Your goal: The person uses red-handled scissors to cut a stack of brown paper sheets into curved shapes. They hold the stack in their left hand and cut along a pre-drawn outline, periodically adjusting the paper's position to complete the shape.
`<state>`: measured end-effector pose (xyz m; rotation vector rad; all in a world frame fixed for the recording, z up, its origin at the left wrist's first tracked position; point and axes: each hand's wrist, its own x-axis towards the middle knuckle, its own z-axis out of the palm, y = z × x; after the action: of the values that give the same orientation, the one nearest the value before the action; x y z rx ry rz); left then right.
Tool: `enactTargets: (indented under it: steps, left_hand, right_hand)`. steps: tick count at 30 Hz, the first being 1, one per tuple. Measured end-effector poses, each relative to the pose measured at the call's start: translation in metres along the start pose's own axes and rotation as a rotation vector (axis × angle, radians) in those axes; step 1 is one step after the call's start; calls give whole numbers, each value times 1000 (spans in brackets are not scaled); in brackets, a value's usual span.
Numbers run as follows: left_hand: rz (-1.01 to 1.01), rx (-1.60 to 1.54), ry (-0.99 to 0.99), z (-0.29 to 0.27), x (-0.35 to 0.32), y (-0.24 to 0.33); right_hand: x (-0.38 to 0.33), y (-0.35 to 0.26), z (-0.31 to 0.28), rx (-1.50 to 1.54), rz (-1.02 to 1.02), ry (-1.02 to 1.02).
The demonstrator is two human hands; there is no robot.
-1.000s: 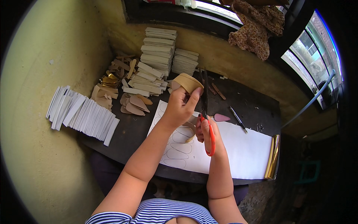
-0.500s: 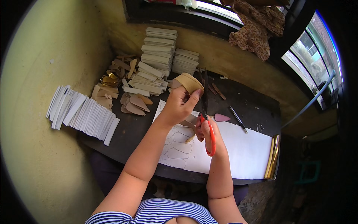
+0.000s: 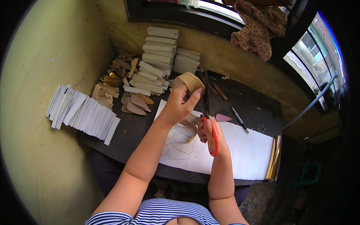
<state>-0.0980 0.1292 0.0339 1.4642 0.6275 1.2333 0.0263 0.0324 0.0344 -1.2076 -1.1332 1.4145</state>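
My left hand (image 3: 180,105) is closed on a curled tan strip (image 3: 190,80), pinched between thumb and fingers above the table. My right hand (image 3: 210,131) grips scissors (image 3: 215,139) with orange handles. Their dark blades point away from me, slightly apart, beside the strip's right edge and my left thumb. A curved tan tail (image 3: 193,129) hangs between my hands; whether it joins the held strip is hidden. Under both hands lies a white sheet (image 3: 247,157) with several traced ovals at its left part.
Stacks of pale strips (image 3: 159,50) stand at the back wall, with white strips (image 3: 90,116) in a row at left. Tan teardrop-shaped pieces (image 3: 135,104) lie nearby. Right of my hands are a pink piece (image 3: 223,117), a pen (image 3: 240,120) and a gold roll (image 3: 275,157).
Very little differs. My right hand and the scissors have shifted very slightly; my left hand still holds the strip in nearly the same place.
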Motion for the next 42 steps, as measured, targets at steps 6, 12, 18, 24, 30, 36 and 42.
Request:
enactTargets:
  steps: [6,12,18,24,30,36,42]
  left_hand:
    - [-31,-22,-21,0,0,0]
    - [39,-51,32,2,2,6]
    - [29,-68,27,1,1,6]
    - [59,-35,30,6,0,0]
    - [90,13,6,5,0,-3]
    - [78,-14,25,6,-1,3]
    - [81,-8,17,4,0,0]
  right_hand:
    - [0,0,-2,15,4,-8]
    - [-1,0,-1,5,14,2]
    - [0,-1,-1,13,18,0]
    - [4,11,3,-43,-94,37]
    - [4,6,5,-80,-117,56]
    - [1,0,6,-54,-60,43]
    - [0,-2,5,-39,-35,28]
